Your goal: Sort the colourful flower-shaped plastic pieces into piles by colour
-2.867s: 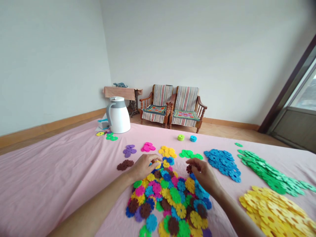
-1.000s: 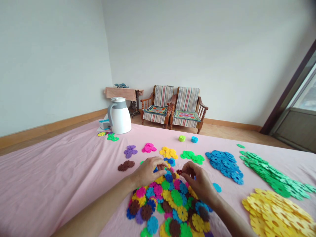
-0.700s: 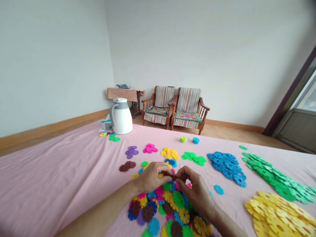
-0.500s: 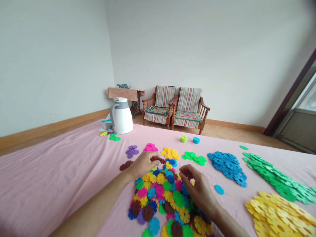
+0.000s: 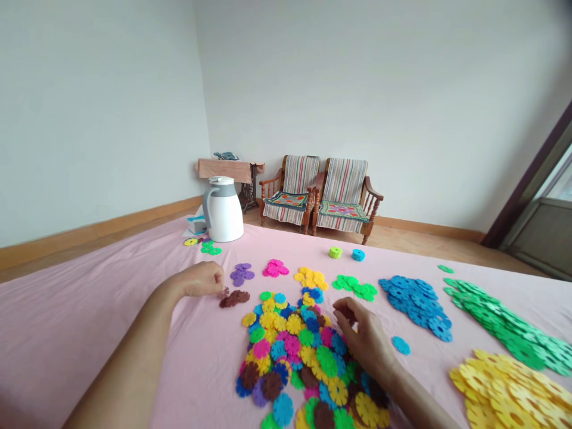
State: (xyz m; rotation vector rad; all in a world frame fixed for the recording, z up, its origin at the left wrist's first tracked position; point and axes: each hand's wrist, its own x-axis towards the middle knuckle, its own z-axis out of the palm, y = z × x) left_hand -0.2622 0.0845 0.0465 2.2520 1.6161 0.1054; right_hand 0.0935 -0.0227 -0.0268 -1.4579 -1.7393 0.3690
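Note:
My left hand [image 5: 199, 279] is at the left, its fingers curled down in a pinch over the small heap of brown notched plastic discs [image 5: 236, 298]. One tilted brown disc [image 5: 225, 292] shows at its fingertips. My right hand [image 5: 364, 333] hovers at the right side of the large mixed pile of flower-shaped discs [image 5: 292, 345]. Its fingers are bent and apart from the thumb, and I see nothing held in them. Small heaps of purple discs [image 5: 242, 274], pink discs [image 5: 275, 268], yellow discs [image 5: 310, 277] and green discs [image 5: 354, 287] lie behind the pile.
Blue discs [image 5: 417, 305], a long green heap [image 5: 504, 322] and a big yellow heap [image 5: 512, 390] spread on the right. A white jug [image 5: 226, 214] stands at the back left of the pink cloth [image 5: 111, 304]. Two small stacks, lime [image 5: 335, 252] and blue [image 5: 358, 255], sit near the far edge.
My left hand has moved left from above the mixed pile to the brown heap, carrying brown discs. My right hand has stayed nearly in place.

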